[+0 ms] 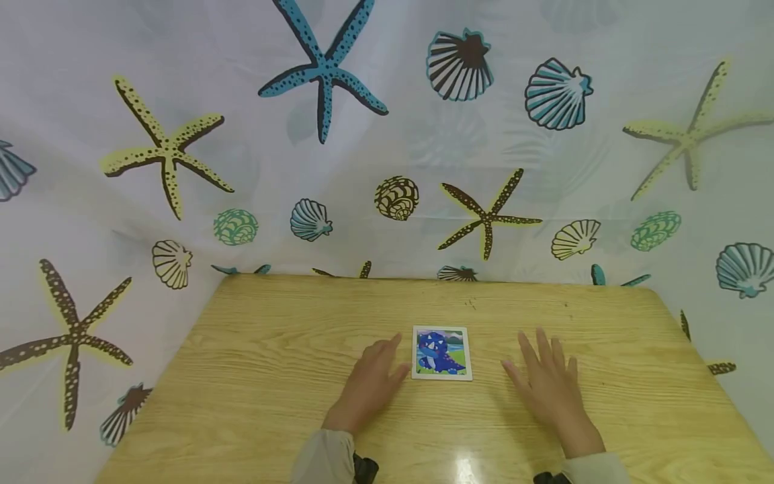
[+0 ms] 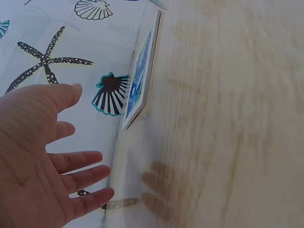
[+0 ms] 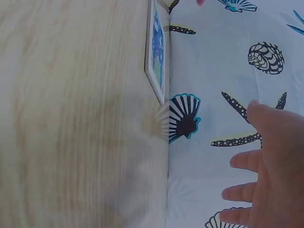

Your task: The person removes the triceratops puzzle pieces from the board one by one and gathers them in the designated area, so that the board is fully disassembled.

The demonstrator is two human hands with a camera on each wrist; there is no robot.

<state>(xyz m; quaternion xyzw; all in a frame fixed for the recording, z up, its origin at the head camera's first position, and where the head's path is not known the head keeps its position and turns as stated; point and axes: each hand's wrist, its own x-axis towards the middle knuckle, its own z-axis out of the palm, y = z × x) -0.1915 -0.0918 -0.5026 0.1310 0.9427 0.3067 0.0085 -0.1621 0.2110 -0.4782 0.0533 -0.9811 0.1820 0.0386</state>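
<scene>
A square picture tile (image 1: pixel 441 353) with a white border lies flat on the wooden table, showing a blue cartoon dinosaur on a green and blue background. Just left of it is my left hand (image 1: pixel 370 382), palm facing inward and holding nothing. My right hand (image 1: pixel 548 385) is to the right, farther from the tile, fingers spread and nothing in its grasp. In the left wrist view the tile (image 2: pixel 141 71) appears edge-on beyond the relaxed fingers. The right wrist view shows the tile (image 3: pixel 156 52) apart from the spread right fingers (image 3: pixel 241 192).
The wooden table (image 1: pixel 272 336) has light grain and a bright glare spot near its front edge. A white cloth (image 1: pixel 375 148) printed with starfish and shells stands behind it and along both sides.
</scene>
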